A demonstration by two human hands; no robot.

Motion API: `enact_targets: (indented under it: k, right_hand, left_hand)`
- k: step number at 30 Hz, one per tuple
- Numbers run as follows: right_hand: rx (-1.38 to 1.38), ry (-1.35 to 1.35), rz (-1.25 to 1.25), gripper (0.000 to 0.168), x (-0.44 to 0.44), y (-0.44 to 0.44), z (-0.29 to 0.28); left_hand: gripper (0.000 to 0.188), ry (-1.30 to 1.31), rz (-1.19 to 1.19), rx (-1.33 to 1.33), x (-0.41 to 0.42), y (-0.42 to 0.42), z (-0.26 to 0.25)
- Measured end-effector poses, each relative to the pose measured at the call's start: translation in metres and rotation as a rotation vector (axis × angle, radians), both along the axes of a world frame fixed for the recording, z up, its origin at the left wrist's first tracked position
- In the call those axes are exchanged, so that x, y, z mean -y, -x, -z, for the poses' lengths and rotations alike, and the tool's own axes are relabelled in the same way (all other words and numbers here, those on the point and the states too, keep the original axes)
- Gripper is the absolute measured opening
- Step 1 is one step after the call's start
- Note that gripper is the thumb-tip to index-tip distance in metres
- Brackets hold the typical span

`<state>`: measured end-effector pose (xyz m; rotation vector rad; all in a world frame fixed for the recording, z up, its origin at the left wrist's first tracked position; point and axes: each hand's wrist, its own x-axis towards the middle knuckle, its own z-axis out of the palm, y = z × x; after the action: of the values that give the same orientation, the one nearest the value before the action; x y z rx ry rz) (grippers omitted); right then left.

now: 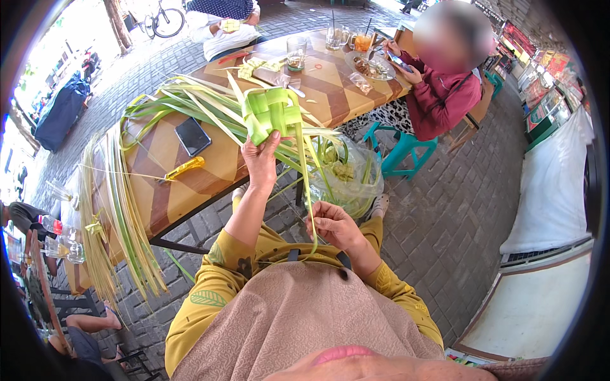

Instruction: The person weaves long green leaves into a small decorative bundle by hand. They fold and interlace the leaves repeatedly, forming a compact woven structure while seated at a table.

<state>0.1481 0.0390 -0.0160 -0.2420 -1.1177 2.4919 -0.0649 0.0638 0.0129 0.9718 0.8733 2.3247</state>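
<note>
My left hand (261,155) is raised over the table's near edge and grips a woven palm-leaf pouch (271,112) by its lower part. A long green leaf strip (305,178) hangs from the pouch's right side. Lower and to the right, my right hand (336,226) pinches this strip near its loose end, in front of my waist. Long palm-leaf strips (205,102) lie behind the pouch, and more strips (124,205) drape over the table's left end. A yellow utility knife (185,168) and a smartphone (193,136) lie left of my left hand.
A plastic bag (355,176) of leaf strips and woven pieces stands below the table (324,102). A person in a red jacket (443,102) sits at right by a plate (371,65). Another person (224,28) holds a woven piece across the table. Glasses (296,53) stand between them.
</note>
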Motion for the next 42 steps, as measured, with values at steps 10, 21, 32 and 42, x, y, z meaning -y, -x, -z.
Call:
enact_targets:
  k: [10,21,32,42]
  right_hand:
    - [-0.175,0.153,-0.046,0.022,-0.009,0.004,-0.012]
    - [-0.133,0.177,-0.076,0.026,-0.017,-0.004,-0.021]
    - [-0.194,0.196,-0.132,0.015,-0.019,0.001,-0.012]
    - [-0.043,-0.32,1.098,0.011,-0.074,-0.002,-0.011]
  left_hand:
    - [0.019,0.0,0.221,-0.076,0.004,-0.024,-0.01]
    - [0.02,0.125,0.228,-0.006,0.001,-0.03,0.0]
    - [0.016,0.188,0.226,0.05,-0.001,-0.034,0.003]
    - [0.029,0.174,0.08,-0.114,-0.009,-0.043,0.013]
